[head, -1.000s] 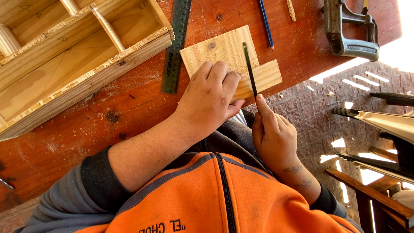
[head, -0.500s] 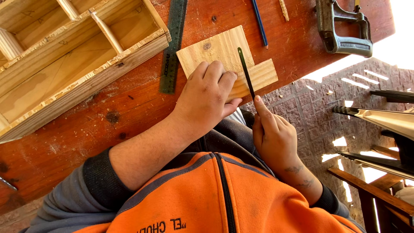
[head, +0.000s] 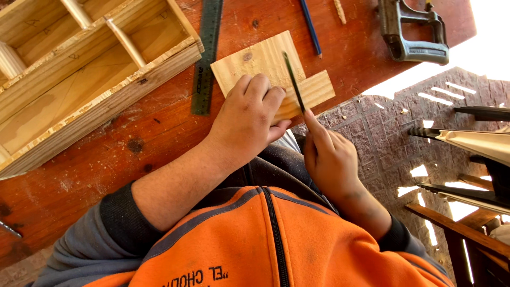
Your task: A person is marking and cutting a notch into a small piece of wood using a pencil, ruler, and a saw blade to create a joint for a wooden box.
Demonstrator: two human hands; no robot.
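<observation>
The small wooden board [head: 265,66] looks light, stiff and flat, with a dry, slightly rough face, so I judge it slides easily on the bench [head: 133,133] unless it is pressed from above; the best place to hold it is flat on the top, away from the edge being marked. It lies at the right edge of the bench, partly over a second small board [head: 313,90]. The left hand [head: 249,119] rests on its near part, fingers spread and pressing down. The right hand [head: 329,157], just near and to the right, grips a dark pencil [head: 293,82] whose tip touches the board. A metal ruler [head: 204,58] lies just to the left.
</observation>
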